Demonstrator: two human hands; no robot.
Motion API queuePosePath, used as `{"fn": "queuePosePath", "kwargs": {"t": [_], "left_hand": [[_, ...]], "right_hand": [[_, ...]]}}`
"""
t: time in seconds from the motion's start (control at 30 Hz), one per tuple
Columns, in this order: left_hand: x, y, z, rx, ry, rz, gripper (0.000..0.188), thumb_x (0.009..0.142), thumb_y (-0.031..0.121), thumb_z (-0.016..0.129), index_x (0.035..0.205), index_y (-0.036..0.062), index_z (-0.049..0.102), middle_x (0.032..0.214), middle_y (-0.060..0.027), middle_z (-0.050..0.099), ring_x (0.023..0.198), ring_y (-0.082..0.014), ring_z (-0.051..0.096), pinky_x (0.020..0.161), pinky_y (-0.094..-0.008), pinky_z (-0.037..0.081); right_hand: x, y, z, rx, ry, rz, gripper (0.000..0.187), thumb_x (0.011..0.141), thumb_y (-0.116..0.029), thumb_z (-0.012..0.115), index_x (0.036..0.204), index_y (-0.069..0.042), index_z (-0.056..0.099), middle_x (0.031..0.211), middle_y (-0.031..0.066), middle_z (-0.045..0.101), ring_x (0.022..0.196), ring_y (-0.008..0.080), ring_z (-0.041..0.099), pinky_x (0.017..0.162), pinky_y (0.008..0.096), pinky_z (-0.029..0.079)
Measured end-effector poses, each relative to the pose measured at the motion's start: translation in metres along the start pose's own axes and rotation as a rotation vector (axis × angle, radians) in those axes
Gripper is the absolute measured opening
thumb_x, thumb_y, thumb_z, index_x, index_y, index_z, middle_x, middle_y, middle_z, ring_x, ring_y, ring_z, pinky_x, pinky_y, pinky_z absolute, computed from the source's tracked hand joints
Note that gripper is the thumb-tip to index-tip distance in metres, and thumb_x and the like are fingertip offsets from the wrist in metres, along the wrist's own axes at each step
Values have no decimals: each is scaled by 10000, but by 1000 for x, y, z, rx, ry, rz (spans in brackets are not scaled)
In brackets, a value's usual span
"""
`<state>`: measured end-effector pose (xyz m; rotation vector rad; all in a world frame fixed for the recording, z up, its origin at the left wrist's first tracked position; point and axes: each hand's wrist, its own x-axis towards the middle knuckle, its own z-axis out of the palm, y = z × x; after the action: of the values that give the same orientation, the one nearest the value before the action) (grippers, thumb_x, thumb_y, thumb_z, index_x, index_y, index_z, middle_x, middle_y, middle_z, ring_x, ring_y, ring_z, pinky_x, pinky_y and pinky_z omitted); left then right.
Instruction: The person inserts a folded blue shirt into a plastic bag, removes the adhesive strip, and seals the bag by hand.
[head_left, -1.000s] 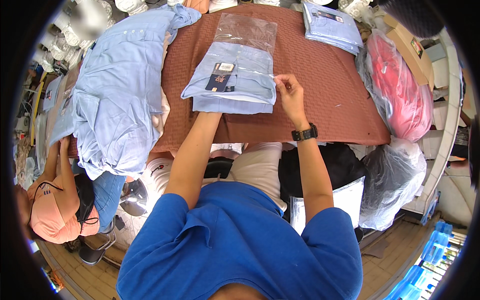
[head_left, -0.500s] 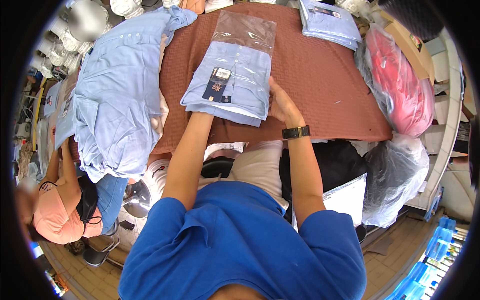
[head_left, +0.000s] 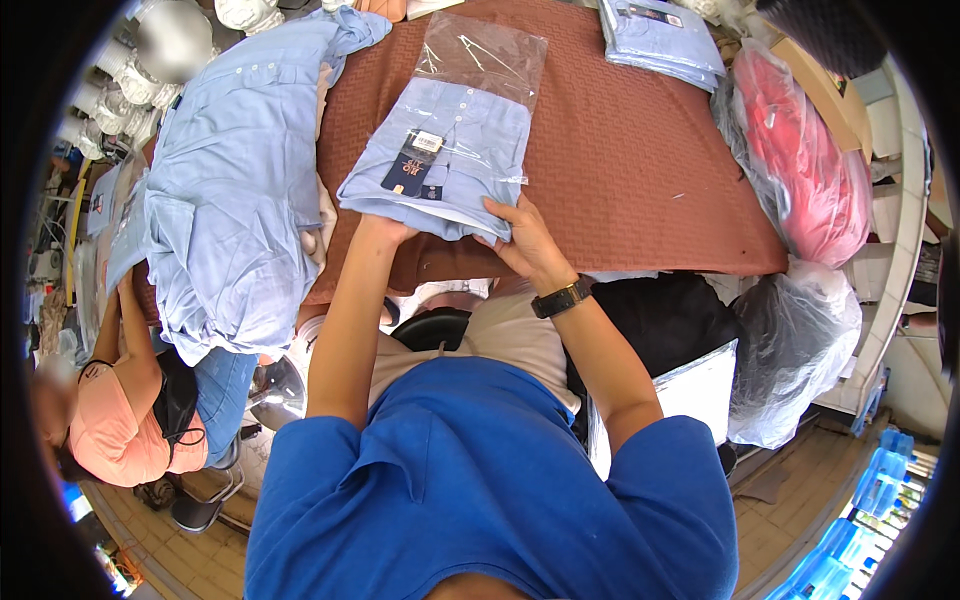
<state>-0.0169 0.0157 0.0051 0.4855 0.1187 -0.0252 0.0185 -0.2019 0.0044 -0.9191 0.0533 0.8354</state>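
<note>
A folded light-blue shirt (head_left: 470, 140) with a dark hang tag (head_left: 408, 172) lies mostly inside a clear plastic bag (head_left: 480, 55), whose far end stretches flat beyond the collar side. My left hand (head_left: 388, 228) is under the near edge of the shirt, its fingers hidden beneath the cloth. My right hand (head_left: 525, 238) grips the near right corner, thumb on top and fingers below. The near edge is slightly raised off the brown-covered table (head_left: 620, 180).
Left of it lies a heap of light-blue shirts (head_left: 235, 180). Packed shirts (head_left: 660, 45) are at the far right, beside a plastic bag of red cloth (head_left: 810, 170) and a cardboard box (head_left: 825, 90). A person in a peach top (head_left: 130, 420) sits at the left.
My right hand has moved from the bag's right side to the near right corner and closed on it. The bagged shirt has shifted a little left, and my left hand with it.
</note>
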Motion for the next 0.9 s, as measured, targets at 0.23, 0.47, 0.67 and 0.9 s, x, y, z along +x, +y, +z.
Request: {"fn": "queuePosePath", "kwargs": {"t": [0.23,0.47,0.67,0.9], "left_hand": [[-68,-35,9,-86,252,266,733,1082,581,347,1580,48,269,1592,-197,373,1444,-403,403,1162,-587,381],[-38,-63,-47,810,597,577,834,907,-63,679,1563,30,171,1489,-142,401,1329,-241,454,1135,-369,359],[-33,-51,-44,1012,595,658,944,898,-41,702,1599,23,74,1544,-209,312,1392,-260,385,1173,-379,306],[-47,-45,-27,996,401,738,1064,880,-67,706,1636,60,-31,1582,-236,251,1426,-280,343,1186,-377,293]], "right_hand": [[8,37,26,-184,196,-231,541,988,-103,626,1466,4,398,1368,165,584,1204,265,616,925,420,548],[-20,19,34,-1164,115,-28,488,965,-179,664,1333,87,484,1301,322,587,1233,432,593,1002,461,493],[-20,-13,59,-1586,27,-791,416,842,-136,704,1213,24,601,1154,218,596,1044,379,592,873,457,485],[54,20,39,-1914,276,-1067,242,822,-89,656,1052,-23,623,1119,158,581,1036,348,577,846,450,489]]}}
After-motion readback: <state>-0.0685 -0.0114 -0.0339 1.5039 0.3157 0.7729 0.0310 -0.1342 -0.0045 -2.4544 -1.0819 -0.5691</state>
